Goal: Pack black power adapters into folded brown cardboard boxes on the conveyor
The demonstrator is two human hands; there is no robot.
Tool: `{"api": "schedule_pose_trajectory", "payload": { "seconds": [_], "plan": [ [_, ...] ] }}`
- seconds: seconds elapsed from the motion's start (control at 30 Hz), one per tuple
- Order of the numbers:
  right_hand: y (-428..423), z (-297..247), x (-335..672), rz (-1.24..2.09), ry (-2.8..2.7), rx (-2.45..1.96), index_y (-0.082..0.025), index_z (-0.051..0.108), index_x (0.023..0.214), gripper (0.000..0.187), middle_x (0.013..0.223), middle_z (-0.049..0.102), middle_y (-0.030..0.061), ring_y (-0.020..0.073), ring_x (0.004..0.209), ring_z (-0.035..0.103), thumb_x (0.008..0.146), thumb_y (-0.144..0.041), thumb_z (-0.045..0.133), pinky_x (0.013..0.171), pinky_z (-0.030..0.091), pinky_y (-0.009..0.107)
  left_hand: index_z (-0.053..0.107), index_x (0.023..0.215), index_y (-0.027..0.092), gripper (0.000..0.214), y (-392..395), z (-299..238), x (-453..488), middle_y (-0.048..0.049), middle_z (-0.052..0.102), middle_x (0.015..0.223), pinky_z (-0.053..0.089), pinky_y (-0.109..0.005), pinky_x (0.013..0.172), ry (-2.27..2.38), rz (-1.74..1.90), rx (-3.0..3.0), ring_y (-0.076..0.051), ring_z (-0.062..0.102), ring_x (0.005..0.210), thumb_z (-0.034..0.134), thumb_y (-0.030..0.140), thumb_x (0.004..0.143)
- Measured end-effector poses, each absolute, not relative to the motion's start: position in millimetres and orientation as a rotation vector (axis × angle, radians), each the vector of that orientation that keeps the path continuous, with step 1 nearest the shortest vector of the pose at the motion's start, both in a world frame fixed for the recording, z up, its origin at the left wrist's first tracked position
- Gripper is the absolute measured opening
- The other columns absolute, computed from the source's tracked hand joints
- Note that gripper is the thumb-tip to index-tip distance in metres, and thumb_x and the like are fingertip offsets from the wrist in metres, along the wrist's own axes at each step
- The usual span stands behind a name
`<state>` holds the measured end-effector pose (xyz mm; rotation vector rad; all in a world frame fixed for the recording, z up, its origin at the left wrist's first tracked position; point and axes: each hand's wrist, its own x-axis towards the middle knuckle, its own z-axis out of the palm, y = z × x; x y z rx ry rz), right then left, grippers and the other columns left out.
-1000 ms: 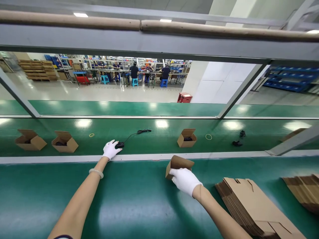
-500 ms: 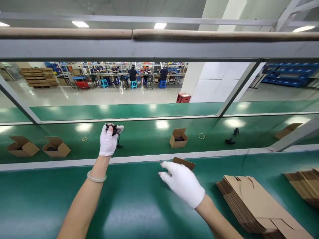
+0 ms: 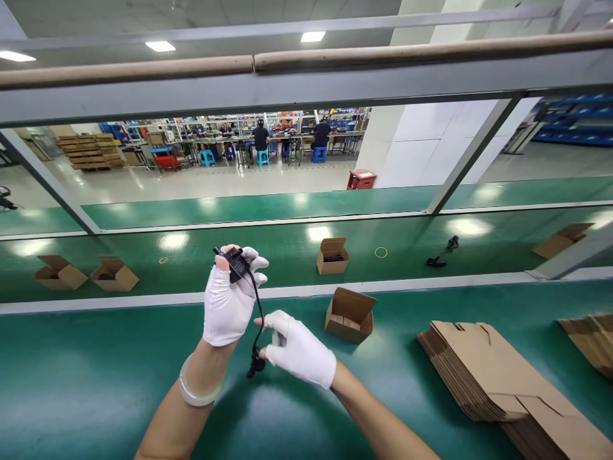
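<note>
1. Above the near green surface, the left hand has its grip closed on a black adapter, held up between thumb and fingers.
2. From the adapter a thin cord hangs down to a dark bundle.
3. The right hand is at the cord with thumb and forefinger parted; its grip is not closed, and whether a fingertip touches the cord I cannot tell.
4. To handle this well, I would steady the adapter by its body and let the cord hang slack.
5. The right hand would do best to take the bundle itself, since tugging could strain the cord where it joins the adapter.
6. An open box sits just beyond the right hand, so the right wrist should stay clear of its raised flap.
</note>
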<state>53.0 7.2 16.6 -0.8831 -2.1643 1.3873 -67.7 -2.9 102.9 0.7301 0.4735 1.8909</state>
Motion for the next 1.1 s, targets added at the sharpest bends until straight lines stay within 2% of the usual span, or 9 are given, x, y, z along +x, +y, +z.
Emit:
{"api": "schedule_pose_trajectory", "payload": {
  "seconds": [0.1, 0.23, 0.37, 0.57, 0.7, 0.8, 0.9, 1.0, 1.1],
  "plan": [
    [-4.9, 15.0, 71.3, 1.59, -2.226, -0.805, -0.022, 0.058, 0.117, 0.056, 0.099, 0.06, 0.0011, 0.0076, 0.059, 0.046, 0.063, -0.025, 0.07, 0.06, 0.043, 0.023, 0.06, 0.09, 0.024, 0.022, -2.2, 96.8, -64.2, 0.0008, 0.066, 0.089, 0.055, -0.022, 0.061, 0.507, 1.93, 0.722, -0.015, 0.067, 0.081, 0.061, 0.043, 0.08],
    [-24.9, 10.9, 85.2, 1.752, -2.097, -0.765, -0.022, 0.062, 0.105, 0.04, 0.086, 0.065, -0.0004, 0.0117, 0.065, 0.052, 0.065, -0.022, 0.065, 0.063, 0.047, 0.025, 0.056, 0.093, 0.027, 0.023, 1.2, 90.5, -57.7, 0.002, 0.067, 0.094, 0.056, -0.032, 0.073, 0.606, 1.97, 0.837, -0.018, 0.066, 0.092, 0.056, 0.048, 0.083],
    [-26.3, 26.5, 102.1, 1.364, -1.762, -1.017, -0.02, 0.062, 0.087, 0.016, 0.076, 0.062, 0.0014, 0.014, 0.064, 0.054, 0.074, -0.028, 0.055, 0.062, 0.048, 0.028, 0.049, 0.096, 0.026, 0.026, -1.1, 72.5, -48.5, -0.0024, 0.066, 0.102, 0.055, -0.038, 0.08, 0.767, 1.816, 0.944, -0.022, 0.065, 0.097, 0.058, 0.047, 0.082],
    [2.0, 58.7, 120.2, 1.097, -1.659, -1.04, -0.019, 0.056, 0.092, 0.02, 0.088, 0.063, 0.0044, 0.0158, 0.077, 0.059, 0.079, -0.033, 0.051, 0.07, 0.05, 0.027, 0.051, 0.099, 0.021, 0.036, -16.3, 30.7, -16.7, -0.0089, 0.063, 0.11, 0.051, -0.035, 0.084, 0.937, 1.41, 1.12, -0.023, 0.063, 0.098, 0.056, 0.052, 0.08],
    [11.2, 56.5, 127.0, 0.94, -1.861, -1.199, -0.02, 0.054, 0.08, 0.011, 0.08, 0.063, 0.0022, 0.0147, 0.073, 0.059, 0.08, -0.028, 0.046, 0.069, 0.049, 0.026, 0.054, 0.099, 0.02, 0.043, -19.1, 19.2, -2.5, -0.0076, 0.064, 0.107, 0.048, -0.033, 0.088, 1.045, 1.363, 1.259, -0.022, 0.06, 0.098, 0.05, 0.059, 0.081],
    [14.7, 51.7, 140.4, 0.762, -1.929, -1.221, -0.02, 0.055, 0.079, 0.012, 0.078, 0.064, 0.0024, 0.015, 0.071, 0.059, 0.08, -0.028, 0.047, 0.068, 0.048, 0.026, 0.052, 0.113, 0.02, 0.049, -9.6, 12.6, 1.0, -0.0094, 0.059, 0.12, 0.043, -0.036, 0.097, 1.006, 1.281, 1.305, -0.024, 0.056, 0.11, 0.046, 0.058, 0.083],
    [23.5, 47.4, 162.0, 0.499, -1.908, -1.217, -0.02, 0.057, 0.083, 0.015, 0.081, 0.064, 0.0045, 0.0164, 0.074, 0.06, 0.082, -0.03, 0.046, 0.071, 0.048, 0.027, 0.04, 0.131, 0.023, 0.055, 13.6, -4.0, 4.8, -0.0089, 0.045, 0.139, 0.03, -0.038, 0.109, 0.955, 1.241, 1.339, -0.025, 0.04, 0.129, 0.044, 0.053, 0.086],
    [39.3, 40.1, 183.0, 0.27, -1.952, -1.28, -0.019, 0.058, 0.089, 0.018, 0.084, 0.064, 0.0065, 0.0171, 0.076, 0.061, 0.085, -0.028, 0.043, 0.074, 0.048, 0.028, 0.026, 0.141, 0.022, 0.063, 42.3, -30.9, 15.4, -0.009, 0.033, 0.147, 0.022, -0.039, 0.113, 1.114, 1.224, 1.396, -0.024, 0.029, 0.137, 0.049, 0.041, 0.085],
    [55.7, 31.5, 193.1, 0.156, -2.22, -1.385, -0.016, 0.059, 0.092, 0.022, 0.09, 0.065, 0.0102, 0.0189, 0.083, 0.062, 0.088, -0.024, 0.039, 0.075, 0.048, 0.029, 0.029, 0.14, 0.018, 0.066, 62.4, -57.3, 31.2, -0.011, 0.035, 0.146, 0.02, -0.042, 0.113, 1.254, 1.117, 1.452, -0.026, 0.029, 0.136, 0.055, 0.026, 0.079]
  ]
}}
